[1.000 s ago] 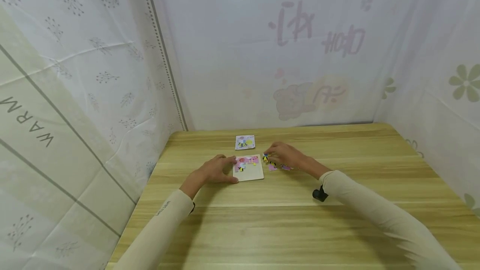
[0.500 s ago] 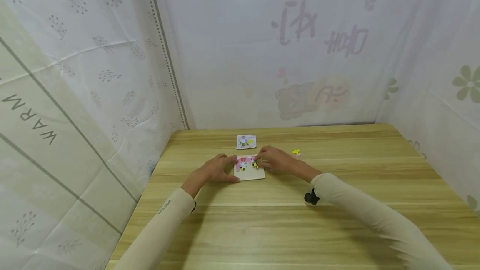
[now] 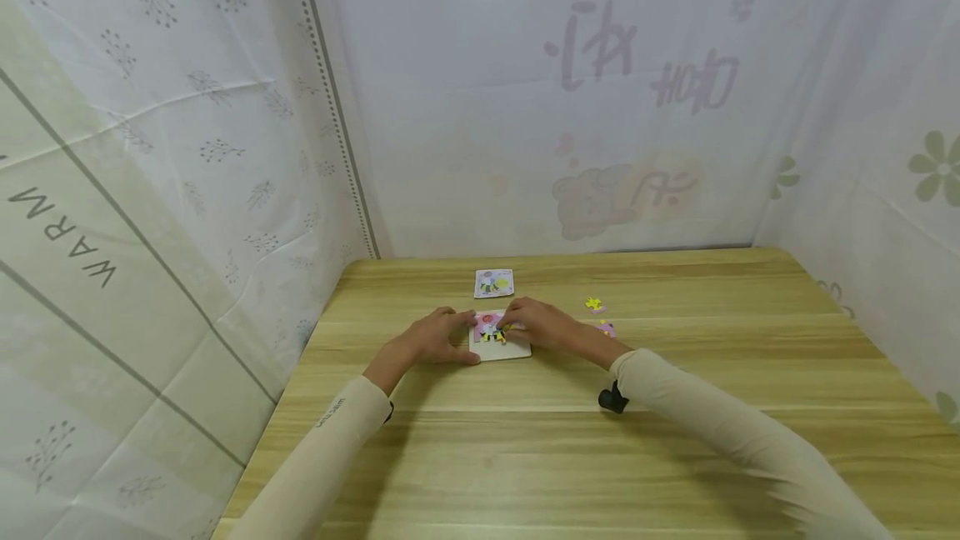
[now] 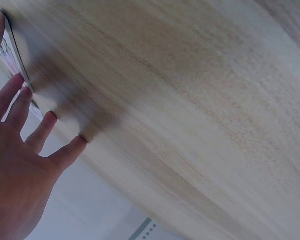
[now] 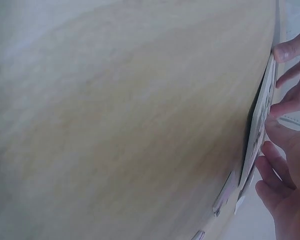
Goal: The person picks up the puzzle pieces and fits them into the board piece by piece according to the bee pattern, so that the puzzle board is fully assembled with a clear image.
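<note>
A small pale puzzle board (image 3: pixel 512 351) lies on the wooden table, with pink and bee-patterned pieces filling its upper left part. My left hand (image 3: pixel 433 337) rests at the board's left side, thumb by the near corner and fingers at the far edge. In the left wrist view this hand (image 4: pixel 25 160) has straight, spread fingers. With thumb and fingertips my right hand (image 3: pixel 546 325) pinches a yellow-and-black puzzle piece (image 3: pixel 502 338) over the middle of the board, beside the placed pieces. The right hand (image 5: pixel 290 170) partly hides the board's right side.
Behind the board lies a square picture card (image 3: pixel 493 283) with a bee on it. Loose pieces, one yellow (image 3: pixel 594 304) and one pink (image 3: pixel 607 328), lie right of the board. Patterned curtains (image 3: pixel 465 148) stand around the table (image 3: pixel 480 457).
My right hand has picked up the yellow-and-black puzzle piece from the pile at the right and carried it left onto the board. The left hand has stayed at the board.
</note>
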The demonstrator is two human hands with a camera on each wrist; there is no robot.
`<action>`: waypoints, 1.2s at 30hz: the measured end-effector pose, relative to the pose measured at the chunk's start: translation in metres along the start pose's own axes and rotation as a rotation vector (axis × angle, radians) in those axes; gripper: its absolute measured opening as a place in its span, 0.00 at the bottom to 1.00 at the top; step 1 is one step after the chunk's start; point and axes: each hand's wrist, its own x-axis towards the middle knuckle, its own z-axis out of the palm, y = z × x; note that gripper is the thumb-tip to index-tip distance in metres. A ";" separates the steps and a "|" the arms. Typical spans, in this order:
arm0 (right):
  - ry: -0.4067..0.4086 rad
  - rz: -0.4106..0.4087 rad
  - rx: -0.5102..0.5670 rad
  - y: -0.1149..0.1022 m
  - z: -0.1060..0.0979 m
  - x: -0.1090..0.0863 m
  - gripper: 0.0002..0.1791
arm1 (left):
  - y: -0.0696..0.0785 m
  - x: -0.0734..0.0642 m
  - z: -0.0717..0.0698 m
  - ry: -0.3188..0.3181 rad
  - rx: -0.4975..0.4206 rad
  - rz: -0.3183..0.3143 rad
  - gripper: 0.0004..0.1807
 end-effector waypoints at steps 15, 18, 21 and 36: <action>-0.049 0.025 -0.031 -0.005 0.003 0.007 0.12 | 0.002 0.000 -0.001 -0.013 0.020 0.001 0.51; -0.052 0.028 -0.036 -0.006 0.003 0.007 0.12 | 0.002 -0.001 -0.001 -0.012 0.020 0.003 0.51; -0.054 0.033 -0.036 -0.007 0.002 0.008 0.12 | 0.001 -0.001 -0.001 -0.010 0.024 0.001 0.51; -0.038 0.043 -0.092 -0.013 0.004 0.008 0.11 | 0.003 -0.001 -0.001 -0.008 -0.003 -0.014 0.51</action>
